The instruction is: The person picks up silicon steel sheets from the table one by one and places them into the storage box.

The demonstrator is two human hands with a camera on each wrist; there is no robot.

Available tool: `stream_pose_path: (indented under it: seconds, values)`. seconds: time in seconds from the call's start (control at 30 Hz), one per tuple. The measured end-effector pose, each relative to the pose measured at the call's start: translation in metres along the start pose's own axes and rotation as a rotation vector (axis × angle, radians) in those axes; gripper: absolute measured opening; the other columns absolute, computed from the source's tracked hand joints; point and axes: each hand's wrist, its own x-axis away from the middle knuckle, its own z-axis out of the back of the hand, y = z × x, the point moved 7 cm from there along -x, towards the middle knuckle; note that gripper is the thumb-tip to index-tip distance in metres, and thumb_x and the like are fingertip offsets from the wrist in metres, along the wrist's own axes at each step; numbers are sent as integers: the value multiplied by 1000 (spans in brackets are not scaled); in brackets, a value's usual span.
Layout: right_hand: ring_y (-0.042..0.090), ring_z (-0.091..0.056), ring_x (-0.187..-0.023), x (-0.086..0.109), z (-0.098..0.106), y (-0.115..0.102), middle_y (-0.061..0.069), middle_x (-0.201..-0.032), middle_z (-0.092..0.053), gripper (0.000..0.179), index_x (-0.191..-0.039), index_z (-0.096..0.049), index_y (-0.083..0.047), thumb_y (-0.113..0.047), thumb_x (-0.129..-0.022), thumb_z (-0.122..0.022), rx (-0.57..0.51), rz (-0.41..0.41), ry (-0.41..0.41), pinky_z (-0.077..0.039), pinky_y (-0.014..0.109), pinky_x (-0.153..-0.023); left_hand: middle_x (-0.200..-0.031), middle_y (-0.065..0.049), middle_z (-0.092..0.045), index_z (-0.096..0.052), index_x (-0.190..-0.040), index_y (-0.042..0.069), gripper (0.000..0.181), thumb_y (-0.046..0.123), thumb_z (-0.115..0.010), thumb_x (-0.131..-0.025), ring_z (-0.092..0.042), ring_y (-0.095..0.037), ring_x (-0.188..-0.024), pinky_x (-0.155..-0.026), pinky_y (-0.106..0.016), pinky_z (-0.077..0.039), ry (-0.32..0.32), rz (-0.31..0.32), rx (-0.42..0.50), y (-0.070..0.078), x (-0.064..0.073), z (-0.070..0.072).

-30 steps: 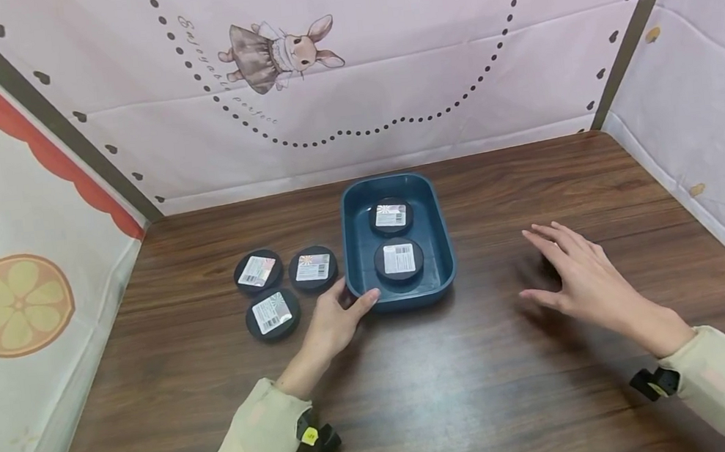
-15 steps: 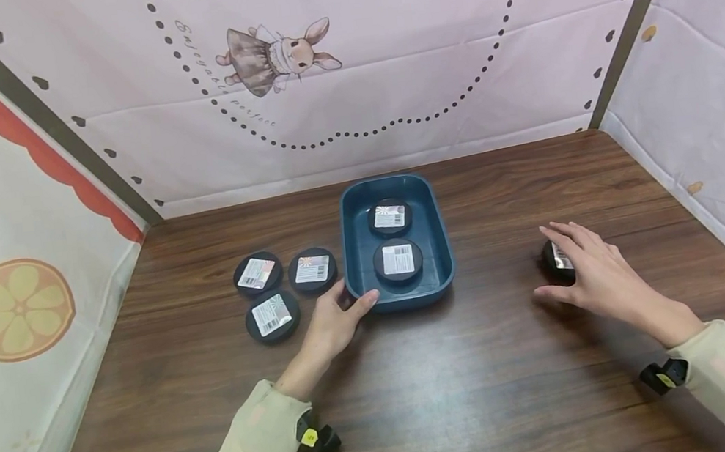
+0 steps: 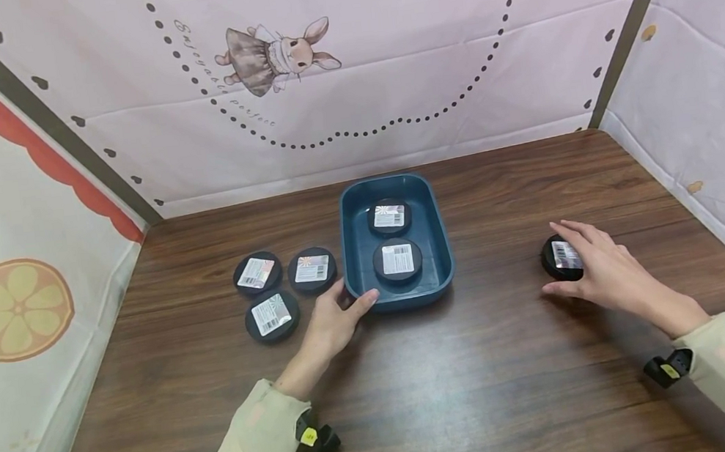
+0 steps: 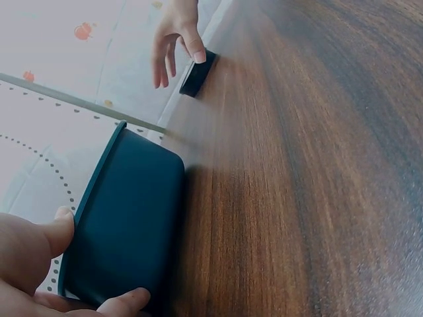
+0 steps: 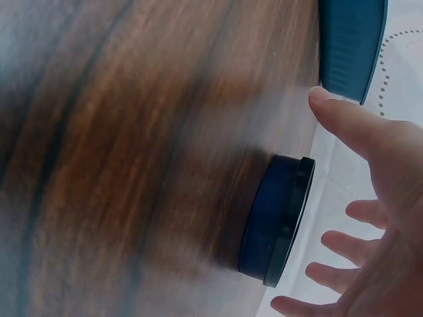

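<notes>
Round black tin (image 3: 558, 260) flat on the surface (image 3: 486, 390), label (image 3: 566, 255) up, right hand (image 3: 616, 273) spread beside it
That hand hides the tin's right edge, contact hard to tell, print too small; left hand (image 3: 333, 325) pinches the near left corner of the blue tray (image 3: 403, 300), long axis running front to back

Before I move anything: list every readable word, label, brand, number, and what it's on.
"Enjoyable perfect": back cloth, by the printed rabbit; second word faint.
Too small to read: white labels on six black round containers (three beside the tray, two inside, one at the right hand).
Too small to read: any marks on the yellow tags at the wrists.
No legible brand or number.
</notes>
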Motion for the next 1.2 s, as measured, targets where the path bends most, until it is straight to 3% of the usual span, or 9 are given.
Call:
stream_pose_path:
  seconds: [0.77, 1.2]
  values:
    - [62, -42, -123, -9, -8, 15, 39, -144, -37, 97, -151, -34, 3, -45, -81, -81, 53, -103, -154, -45, 73, -83, -153, -17, -48, -44, -151, 10, 66, 37, -68, -96, -44, -34, -144, -118, -53, -35, 2, 15, 12, -1, 1, 0]
    - [61, -49, -114, -9, -7, 13, 39, -136, -45, 82, -143, -45, 5, -37, -83, -80, 58, -85, -124, -46, 68, -85, -154, -17, -47, -43, -151, 9, 67, 37, -68, -95, -42, -34, -145, -118, -52, -35, 4, 6, 14, -2, 1, 0]
